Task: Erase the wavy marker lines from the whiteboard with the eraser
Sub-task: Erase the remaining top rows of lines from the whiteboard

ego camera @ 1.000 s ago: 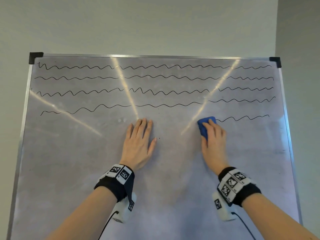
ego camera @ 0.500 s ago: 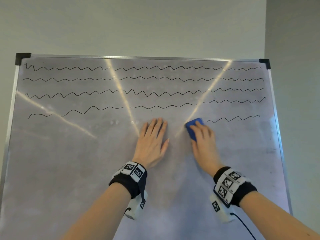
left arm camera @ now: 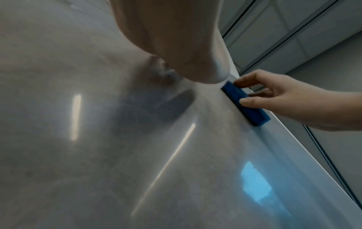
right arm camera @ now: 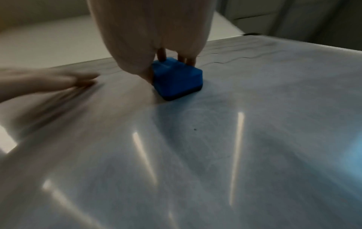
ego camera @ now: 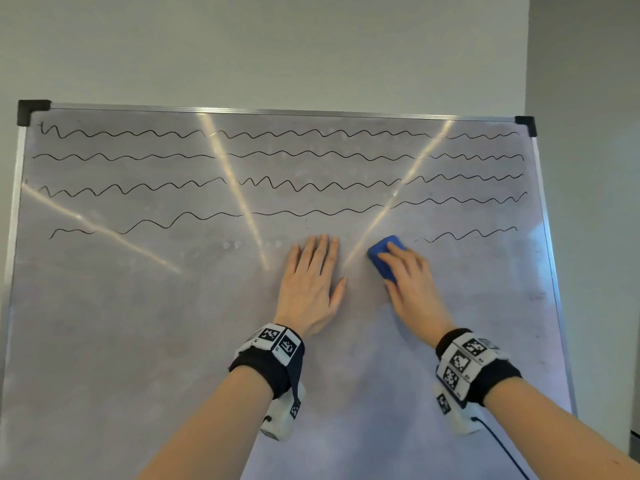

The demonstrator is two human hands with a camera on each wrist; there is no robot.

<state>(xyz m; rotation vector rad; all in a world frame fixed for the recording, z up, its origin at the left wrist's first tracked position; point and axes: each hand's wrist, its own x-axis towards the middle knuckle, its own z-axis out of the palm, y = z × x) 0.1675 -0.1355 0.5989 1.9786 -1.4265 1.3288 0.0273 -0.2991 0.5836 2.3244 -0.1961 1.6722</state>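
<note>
A: What were the hands doing?

B: The right hand (ego camera: 412, 282) gripped the blue eraser (ego camera: 383, 254), thumb on one side and fingers curled over the top, and held it against the whiteboard (ego camera: 138, 341). The left hand (ego camera: 311, 285) lay flat on the board just beside it, fingers straight and close together, holding nothing.

A: Where on the board was the eraser?

B: About mid-height, a little right of centre, tilted, with its dark underside on the surface. From the left wrist view the eraser (left arm camera: 245, 103) sat pinched between thumb and fingertips.

A: And the marker lines?

B: Four long wavy lines (ego camera: 277, 157) ran across the upper part of the board, above both hands. A short fifth piece (ego camera: 467, 234) lay to the right of the eraser, near it but apart.

A: Anything else?

B: Both wrists wore black bands with black-and-white patterned tags (ego camera: 277, 341). Streaks of reflected light crossed the board, and a plain wall (ego camera: 277, 46) stood behind it.
</note>
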